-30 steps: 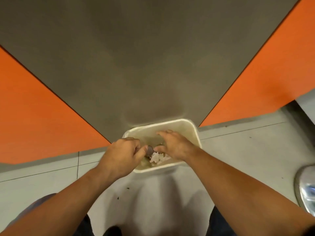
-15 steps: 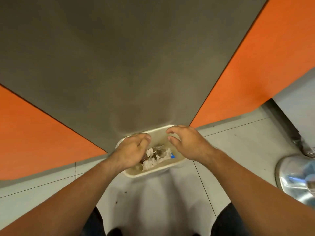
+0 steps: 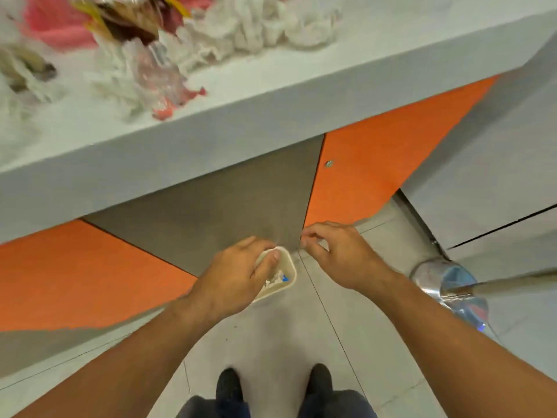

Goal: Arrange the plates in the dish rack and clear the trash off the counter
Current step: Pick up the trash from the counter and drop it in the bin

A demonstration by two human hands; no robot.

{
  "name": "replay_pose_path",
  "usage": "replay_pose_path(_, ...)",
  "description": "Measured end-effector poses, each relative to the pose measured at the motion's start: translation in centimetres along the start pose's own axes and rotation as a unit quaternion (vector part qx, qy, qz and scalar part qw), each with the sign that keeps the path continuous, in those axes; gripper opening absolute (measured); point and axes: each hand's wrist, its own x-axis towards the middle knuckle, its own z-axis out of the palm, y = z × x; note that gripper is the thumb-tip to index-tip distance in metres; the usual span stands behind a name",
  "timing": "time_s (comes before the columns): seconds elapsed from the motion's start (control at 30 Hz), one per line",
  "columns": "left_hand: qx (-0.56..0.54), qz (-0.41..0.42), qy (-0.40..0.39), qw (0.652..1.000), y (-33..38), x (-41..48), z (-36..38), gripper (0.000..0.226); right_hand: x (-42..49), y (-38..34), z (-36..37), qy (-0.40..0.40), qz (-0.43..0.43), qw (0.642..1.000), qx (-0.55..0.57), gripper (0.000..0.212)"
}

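Cream bin, centre frame, holds scraps as left hand and right hand hover loose, empty; next, likely, grabbing bench trash, upper left.

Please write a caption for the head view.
Left hand and right hand above a floor bin; trash litters the counter.

My left arm and right arm reach forward from the near corners, converging mid-scene. My left hand hangs palm down, fingers loosely curled, thumb pointing right. My right hand, just beside it, droops with fingers bent leftward, holding nothing.
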Motion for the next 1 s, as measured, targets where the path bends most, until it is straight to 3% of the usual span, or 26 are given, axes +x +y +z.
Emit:
replay_pose_path(0.17,0.032,0.066,0.052,0.996,10.2,-0.3,-8.9,0.056,-2.7,-6.6,-11.9,0.034,-0.016,0.999,-0.024,0.028)
replay_pose_path(0.37,0.03,0.102,0.14,0.984,17.4,1.0,-16.1,0.052,-3.2,-11.4,-22.0,0.087,-0.066,0.993,-0.05,0.033)
replay_pose_path(0.63,0.026,0.11,0.19,0.975,18.6,3.5,-20.7,0.045,-0.2,-13.8,-26.3,0.091,-0.074,0.987,-0.111,0.042)
replay_pose_path(1.0,0.048,0.152,0.195,0.968,19.1,13.3,-26.4,0.041,7.3,-12.6,-30.2,0.152,0.02,0.965,-0.212,0.044)
